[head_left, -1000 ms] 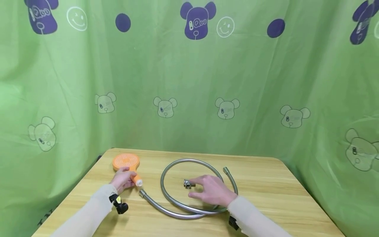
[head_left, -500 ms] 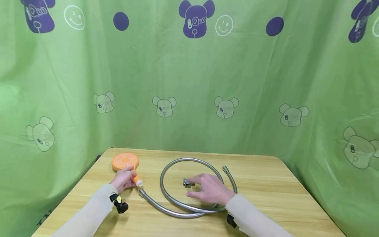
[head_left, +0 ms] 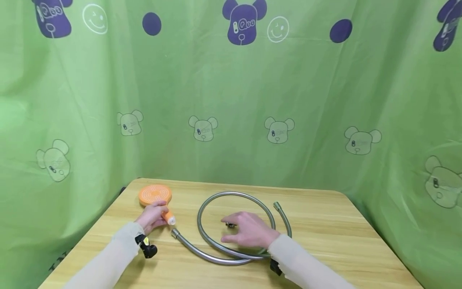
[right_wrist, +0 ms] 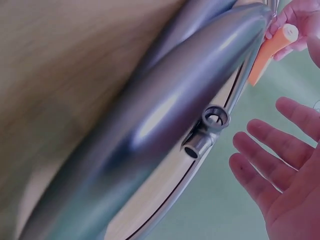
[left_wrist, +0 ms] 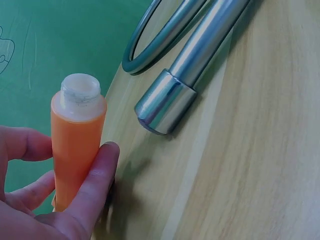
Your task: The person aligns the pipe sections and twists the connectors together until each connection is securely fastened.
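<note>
At the table's left, my left hand (head_left: 152,216) grips the handle of an orange shower head (head_left: 154,194), whose round spray face is up. Thumb and fingers pinch the handle (left_wrist: 76,150) in the left wrist view, below its white threaded end. My right hand (head_left: 251,229) hovers over a small metal fitting (head_left: 230,225), partly hiding it in the head view. Its fingers are spread and hold nothing in the right wrist view, where the fitting (right_wrist: 206,131) shows two round openings. A coiled metal shower hose (head_left: 213,259) lies around the fitting and passes under the right hand.
One hose end (head_left: 175,233) lies just short of the shower head's handle; the other end (head_left: 276,206) points to the back right. Everything rests on a wooden table (head_left: 335,228). A green patterned curtain (head_left: 231,88) hangs behind and at both sides.
My right hand has shifted a little to the left, covering more of the fitting. The left hand keeps its grip on the shower head, and the hose lies as before.
</note>
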The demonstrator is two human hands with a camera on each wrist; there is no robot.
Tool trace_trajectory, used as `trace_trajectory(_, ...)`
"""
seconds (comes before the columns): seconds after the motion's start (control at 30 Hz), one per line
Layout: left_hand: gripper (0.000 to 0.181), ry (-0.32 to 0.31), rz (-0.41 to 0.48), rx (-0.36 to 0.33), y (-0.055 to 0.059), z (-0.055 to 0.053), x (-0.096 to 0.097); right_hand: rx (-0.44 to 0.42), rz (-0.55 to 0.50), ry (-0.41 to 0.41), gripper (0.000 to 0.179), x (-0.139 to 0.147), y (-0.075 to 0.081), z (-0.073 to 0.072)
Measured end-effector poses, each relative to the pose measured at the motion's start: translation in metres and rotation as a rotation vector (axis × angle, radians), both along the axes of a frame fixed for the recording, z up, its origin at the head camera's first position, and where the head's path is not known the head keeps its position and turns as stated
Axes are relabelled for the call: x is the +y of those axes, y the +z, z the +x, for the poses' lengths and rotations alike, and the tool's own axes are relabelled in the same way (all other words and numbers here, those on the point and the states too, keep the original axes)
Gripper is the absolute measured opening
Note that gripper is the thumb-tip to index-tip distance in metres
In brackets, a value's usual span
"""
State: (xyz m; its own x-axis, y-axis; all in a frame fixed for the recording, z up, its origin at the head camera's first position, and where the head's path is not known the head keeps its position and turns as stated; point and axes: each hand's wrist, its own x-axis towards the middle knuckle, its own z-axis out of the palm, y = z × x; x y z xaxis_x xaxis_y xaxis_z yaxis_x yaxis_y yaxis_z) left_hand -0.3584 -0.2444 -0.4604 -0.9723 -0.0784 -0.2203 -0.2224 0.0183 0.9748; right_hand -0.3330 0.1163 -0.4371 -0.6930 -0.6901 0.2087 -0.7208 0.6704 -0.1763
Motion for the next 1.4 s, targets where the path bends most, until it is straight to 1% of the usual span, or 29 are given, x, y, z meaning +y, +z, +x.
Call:
trace_trajectory(0.13,0.061,0.004,0.003,-0.003,0.000,0.001,0.001,-0.015,0.015,-0.017,0.071,-0.007,0.000,0.000)
trace_trajectory(0.27,0.062,0.003,0.030,0.004,-0.001,-0.001,0.001,-0.013,0.020,-0.022,0.072,-0.014,0.002,-0.001)
trace_trajectory(0.47,0.062,0.008,0.054,0.010,-0.004,-0.001,0.000,-0.046,0.024,-0.008,0.074,-0.023,0.001,-0.002)
trace_trajectory(0.63,0.062,-0.009,0.079,0.030,-0.008,0.000,0.000,-0.063,0.031,0.014,0.077,-0.030,-0.002,-0.004)
trace_trajectory(0.83,0.062,-0.004,0.097,0.044,-0.011,0.000,-0.002,-0.064,0.032,0.038,0.076,-0.040,-0.004,-0.005)
trace_trajectory(1.0,0.062,-0.005,0.116,0.069,-0.012,0.001,-0.002,-0.062,0.038,0.064,0.079,-0.051,-0.004,-0.006)
trace_trajectory(1.2,0.062,0.000,0.110,0.072,-0.012,-0.001,-0.002,-0.057,0.051,0.096,0.081,-0.061,-0.005,-0.007)
trace_trajectory(1.4,0.060,0.010,0.086,0.073,-0.013,-0.004,-0.002,-0.082,0.065,0.108,0.083,-0.070,-0.004,-0.007)
